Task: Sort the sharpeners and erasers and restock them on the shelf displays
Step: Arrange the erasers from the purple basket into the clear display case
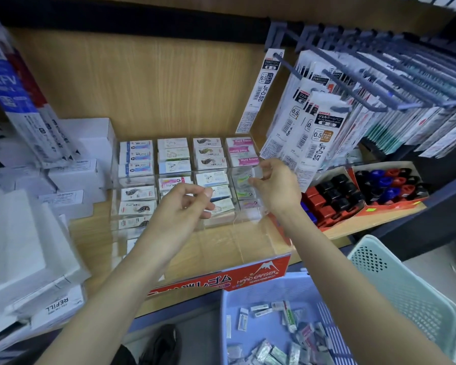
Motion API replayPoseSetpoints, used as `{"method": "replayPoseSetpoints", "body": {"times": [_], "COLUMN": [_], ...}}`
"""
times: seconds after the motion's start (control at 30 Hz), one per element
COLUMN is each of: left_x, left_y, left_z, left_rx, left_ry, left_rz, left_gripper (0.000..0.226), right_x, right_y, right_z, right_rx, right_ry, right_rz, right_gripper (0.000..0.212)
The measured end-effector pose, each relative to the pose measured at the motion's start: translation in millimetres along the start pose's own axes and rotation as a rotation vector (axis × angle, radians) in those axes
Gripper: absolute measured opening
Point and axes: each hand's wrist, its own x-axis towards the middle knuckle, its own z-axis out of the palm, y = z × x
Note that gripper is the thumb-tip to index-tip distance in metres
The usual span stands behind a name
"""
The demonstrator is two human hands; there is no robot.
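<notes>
Reaching over the clear eraser display (250,214), the right hand (274,185) pinches what seems a small wrapped eraser (258,172) above its far right compartment. Left hand (179,206) hovers half-curled, apparently empty, while loose erasers (274,335) lie in the near blue basket (248,299).

right hand (273,185) grip blurred, blue basket (248,299) cut off below

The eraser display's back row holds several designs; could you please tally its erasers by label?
Blue-striped erasers: 3
Pastel-picture erasers: 3
Black-fish-pattern erasers: 3
Pink Hard Eraser erasers: 3
Total: 12
</notes>
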Motion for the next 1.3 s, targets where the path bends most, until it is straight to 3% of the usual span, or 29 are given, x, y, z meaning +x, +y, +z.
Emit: {"method": "replayPoseSetpoints", "body": {"times": [0.17,0.3,0.37,0.47,0.53,0.6,0.8,0.9,1.0,1.07,1.17,1.3], "left_x": [0.1,-0.1,-0.4,-0.4,-0.1,-1.3,-4.4,-1.6,-1.5,-0.5,2.7,4.3], "left_y": [-1.0,-2.0,-2.9,-5.5,-7.7,-9.0,-12.8,-12.9,-10.6,-10.1,-9.9,-11.2], "left_z": [-1.1,-0.9,-1.3,-5.0,-7.0,-6.5,-1.4,-4.9,-8.2,-9.2,-11.4,-8.9], "left_rx": [-0.004,-0.004,0.016,0.095,0.197,0.259,0.349,0.279,0.154,0.046,-0.103,-0.066], "left_ry": [-0.007,-0.009,-0.018,-0.056,-0.087,-0.117,-0.134,-0.107,-0.077,-0.029,0.061,0.005], "left_rz": [0.007,0.014,0.015,0.030,0.054,0.073,0.139,0.133,0.069,0.018,-0.034,-0.018], "left_gripper": [0.018,0.014,0.012,0.010,0.013,0.014,0.013,0.005,0.007,0.014,0.014,0.010], "right_x": [3.2,-0.9,-6.0,-19.8,-34.0,-47.7,-78.3,-82.6,-85.7,-88.1,-90.9,-88.1], "right_y": [-6.6,-8.7,-8.6,-15.3,-21.8,-23.9,-32.9,-29.8,-19.8,-13.4,-7.3,-4.6], "right_z": [-1.0,4.8,6.2,-1.3,-7.5,-8.1,1.5,1.3,-1.3,-6.1,-13.0,-12.1], "right_rx": [-0.102,-0.407,-0.376,0.256,0.764,1.083,1.323,1.244,0.735,0.553,0.464,0.372], "right_ry": [-0.049,0.014,0.072,0.008,-0.176,-0.310,-0.402,-0.415,-0.327,-0.309,-0.399,-0.415], "right_rz": [0.037,-0.080,-0.130,-0.007,0.229,0.359,0.378,0.274,-0.008,-0.125,-0.169,-0.225], "right_gripper": [0.027,0.021,0.025,0.028,0.024,0.025,0.026,0.026,0.034,0.031,0.016,0.016]}}
